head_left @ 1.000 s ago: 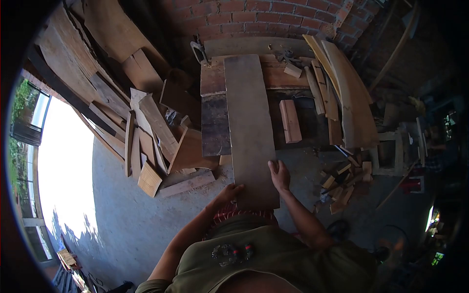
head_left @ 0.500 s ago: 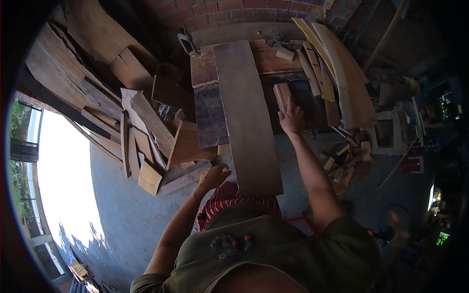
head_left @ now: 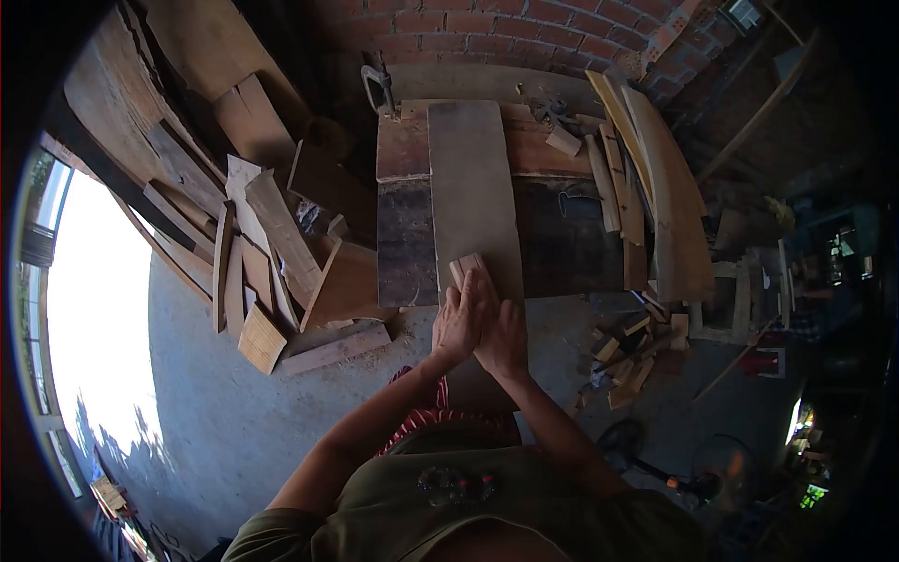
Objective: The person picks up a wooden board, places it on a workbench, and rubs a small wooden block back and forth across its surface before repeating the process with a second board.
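A long grey-brown board [head_left: 473, 178] lies lengthwise over a dark workbench [head_left: 405, 234], its near end reaching toward my waist. On its near half sits a small reddish wooden block [head_left: 470, 265]. My left hand [head_left: 455, 323] is closed on the block's left side, and my right hand [head_left: 502, 335] is closed beside it on the right. The hands touch each other and hide most of the block; its far end shows beyond the fingers. The block's underside cannot be seen.
A metal clamp [head_left: 378, 89] stands at the bench's far left corner. Wood offcuts [head_left: 272, 220] lean in a pile at left. Curved planks [head_left: 665, 192] rest on the right side. Scrap pieces [head_left: 637, 365] lie on the floor, and a brick wall [head_left: 506, 28] stands behind.
My right hand has brought the wooden block from the bench's right side onto the board. My left hand has come up from near my lap and joined it on the block.
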A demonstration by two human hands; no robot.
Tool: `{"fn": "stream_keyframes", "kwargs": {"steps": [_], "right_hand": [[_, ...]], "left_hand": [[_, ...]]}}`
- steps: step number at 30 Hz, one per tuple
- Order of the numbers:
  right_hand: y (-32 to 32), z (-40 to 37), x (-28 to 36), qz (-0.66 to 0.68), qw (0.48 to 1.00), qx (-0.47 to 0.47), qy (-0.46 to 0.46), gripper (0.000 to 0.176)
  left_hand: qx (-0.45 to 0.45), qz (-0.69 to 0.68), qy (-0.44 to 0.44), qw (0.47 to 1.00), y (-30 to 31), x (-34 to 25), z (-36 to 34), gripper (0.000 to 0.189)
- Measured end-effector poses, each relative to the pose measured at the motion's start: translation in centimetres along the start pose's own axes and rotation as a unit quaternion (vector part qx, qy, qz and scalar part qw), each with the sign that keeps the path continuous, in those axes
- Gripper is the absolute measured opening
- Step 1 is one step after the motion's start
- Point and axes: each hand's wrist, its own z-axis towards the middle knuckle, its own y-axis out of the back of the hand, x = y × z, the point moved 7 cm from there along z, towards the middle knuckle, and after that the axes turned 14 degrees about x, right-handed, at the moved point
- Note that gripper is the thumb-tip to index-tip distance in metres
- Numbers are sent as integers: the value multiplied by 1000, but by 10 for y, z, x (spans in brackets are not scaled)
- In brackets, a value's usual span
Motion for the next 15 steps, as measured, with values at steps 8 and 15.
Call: {"fn": "stream_keyframes", "kwargs": {"steps": [8, 15], "right_hand": [[-2, 104, 9, 8, 999, 22, 32, 72], [41, 308, 23, 64, 994, -59, 58, 82]], "left_hand": [[-110, 116, -10, 987, 51, 7, 76, 59], [-144, 100, 5, 985, 182, 17, 251, 57]]}}
